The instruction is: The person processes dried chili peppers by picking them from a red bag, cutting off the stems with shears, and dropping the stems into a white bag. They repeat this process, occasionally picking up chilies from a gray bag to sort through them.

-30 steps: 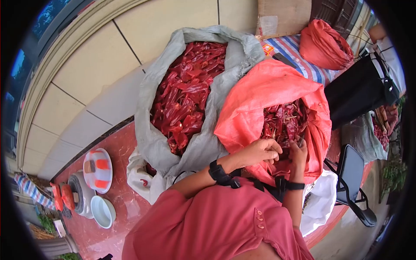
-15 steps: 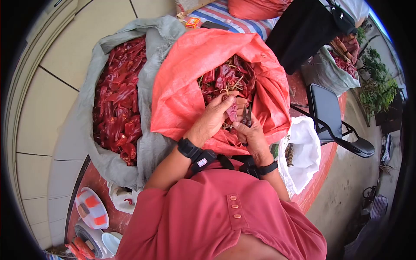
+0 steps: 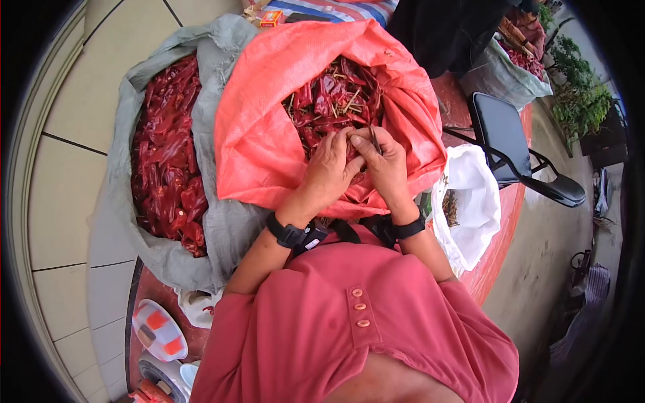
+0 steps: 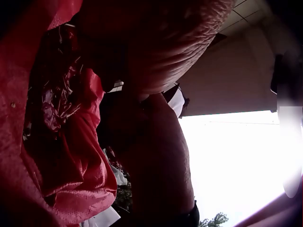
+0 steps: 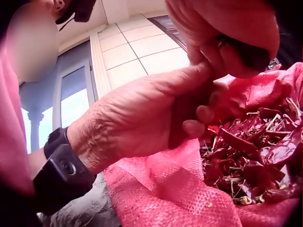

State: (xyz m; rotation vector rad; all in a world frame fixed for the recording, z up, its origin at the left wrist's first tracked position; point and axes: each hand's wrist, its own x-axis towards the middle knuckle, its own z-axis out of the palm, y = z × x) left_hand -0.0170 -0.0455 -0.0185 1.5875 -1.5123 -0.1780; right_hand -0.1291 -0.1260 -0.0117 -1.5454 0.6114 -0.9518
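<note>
Over the open mouth of a red woven sack (image 3: 255, 148) my two hands meet, fingertips close together. My left hand (image 3: 324, 171) holds a dried red chili pepper (image 3: 351, 152), mostly hidden by the fingers. My right hand (image 3: 388, 164) grips small dark scissors (image 3: 373, 138), their blades pointing away from me beside the left fingertips. In the right wrist view, a black scissor handle (image 5: 248, 53) shows inside the right fist, and the left fingers curl inward. Dried chilies (image 3: 329, 94) with pale stems fill the sack below the hands.
To the left stands a grey sack (image 3: 232, 101) of glossy red chilies (image 3: 168, 154). A white bag (image 3: 480, 221) with stem bits sits at the right, near a black folding chair (image 3: 500, 127). A red-and-white basin (image 3: 161, 329) lies at the lower left.
My right hand came up out of the red sack, and a chili appeared in my left hand. Then both hands closed together around it, scissors at the fingertips. The head view swung rightward.
</note>
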